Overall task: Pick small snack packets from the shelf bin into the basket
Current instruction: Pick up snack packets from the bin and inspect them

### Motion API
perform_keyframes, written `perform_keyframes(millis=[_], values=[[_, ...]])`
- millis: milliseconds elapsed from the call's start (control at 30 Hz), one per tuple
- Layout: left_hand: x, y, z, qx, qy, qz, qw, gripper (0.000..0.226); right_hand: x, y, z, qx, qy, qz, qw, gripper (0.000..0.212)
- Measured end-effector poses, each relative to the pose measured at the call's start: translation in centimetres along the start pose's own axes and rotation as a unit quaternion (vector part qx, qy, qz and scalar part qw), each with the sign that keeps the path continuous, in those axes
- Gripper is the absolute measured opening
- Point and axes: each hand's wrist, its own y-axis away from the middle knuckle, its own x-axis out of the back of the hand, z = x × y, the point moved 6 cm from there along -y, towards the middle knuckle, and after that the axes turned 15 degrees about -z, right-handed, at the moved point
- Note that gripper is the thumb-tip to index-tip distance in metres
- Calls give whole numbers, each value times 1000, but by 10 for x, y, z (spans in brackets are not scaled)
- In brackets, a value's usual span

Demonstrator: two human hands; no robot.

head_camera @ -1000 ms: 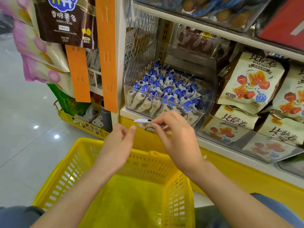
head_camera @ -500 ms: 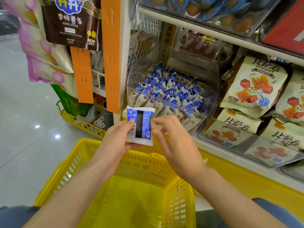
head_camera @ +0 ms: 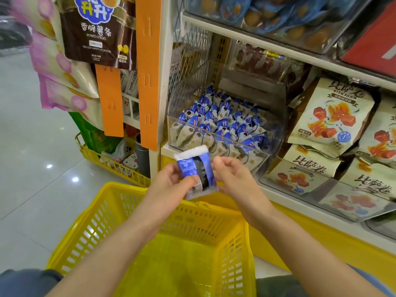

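Pulled one blue-and-white snack packet (head_camera: 192, 172) out of the shelf bin (head_camera: 270, 144) a second ago, edge-on in the right hand (head_camera: 237, 183). Since turned face-up and passed to the left hand (head_camera: 169, 189), now gripping it between thumb and fingers. Right hand curled close at the packet's far edge; cannot tell whether pinching or merely touching. Held just over the far rim of the basket (head_camera: 120, 189), not yet inside. Probably needs only lowering and letting go
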Motion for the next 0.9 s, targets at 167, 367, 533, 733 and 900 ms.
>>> perform_keyframes(millis=[167, 367, 533, 733, 900], values=[[15, -2, 5, -37, 42, 56, 997, 29, -19, 3, 2, 21, -41, -86, 995, 19], [20, 6, 29, -154, -236, 82, 956, 71, -2, 0, -11, 64, 23, -45, 997, 16], [4, 14, 33, -190, -458, 55, 866, 44, 1, 2, -12, 63, 72, -30, 995, 15], [-7, 17, 35, -200, -562, 24, 803, 40, 1, 4, -11, 52, 66, -36, 996, 15], [0, 14, 22, -148, -466, 19, 872, 23, -2, 4, -5, 37, -7, -51, 998, 16]])
